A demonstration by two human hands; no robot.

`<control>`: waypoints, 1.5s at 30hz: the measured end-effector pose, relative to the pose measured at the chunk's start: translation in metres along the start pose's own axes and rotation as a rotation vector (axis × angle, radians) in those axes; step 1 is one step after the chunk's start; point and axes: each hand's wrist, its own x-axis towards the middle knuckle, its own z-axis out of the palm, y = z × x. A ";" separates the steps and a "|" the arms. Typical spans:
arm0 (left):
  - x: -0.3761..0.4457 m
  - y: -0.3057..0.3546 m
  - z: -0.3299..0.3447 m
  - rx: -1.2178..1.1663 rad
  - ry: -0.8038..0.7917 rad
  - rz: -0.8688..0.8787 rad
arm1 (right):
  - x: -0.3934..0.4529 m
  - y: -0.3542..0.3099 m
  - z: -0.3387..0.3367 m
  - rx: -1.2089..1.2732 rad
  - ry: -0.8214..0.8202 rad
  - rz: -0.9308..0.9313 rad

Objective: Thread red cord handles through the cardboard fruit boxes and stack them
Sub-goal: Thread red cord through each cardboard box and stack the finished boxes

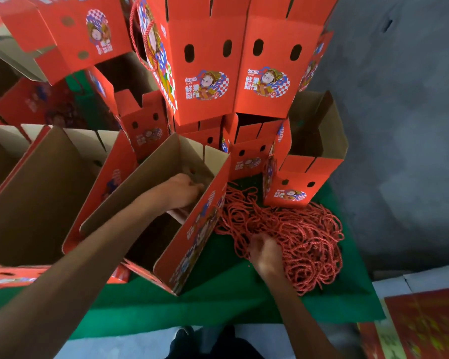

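Green cloth [218, 301]; stacked boxes [233, 73] crowd cord pile [296, 237].

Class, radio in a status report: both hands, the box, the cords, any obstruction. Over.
Left hand inside open box, fingers hidden. Right hand gripping cords in red cord pile. Nothing blocking. Over.

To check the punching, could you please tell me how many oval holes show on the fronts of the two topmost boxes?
4 oval holes: two on the left box, two on the right box; their other faces are hidden.
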 end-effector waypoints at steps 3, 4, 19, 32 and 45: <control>-0.019 -0.005 -0.004 -0.134 -0.047 0.027 | -0.011 0.013 0.002 -0.220 -0.102 -0.058; -0.029 -0.007 -0.003 -0.146 -0.083 0.039 | -0.014 0.009 0.006 -0.260 -0.121 -0.072; -0.053 -0.015 0.008 -0.065 -0.108 0.050 | -0.027 0.025 0.046 -0.571 -0.363 -0.302; -0.047 -0.010 0.011 -0.188 -0.025 -0.082 | -0.032 0.025 0.044 -0.360 0.023 -0.370; -0.040 -0.020 0.006 -0.195 -0.110 -0.124 | -0.020 -0.008 0.046 -0.292 -0.347 -0.182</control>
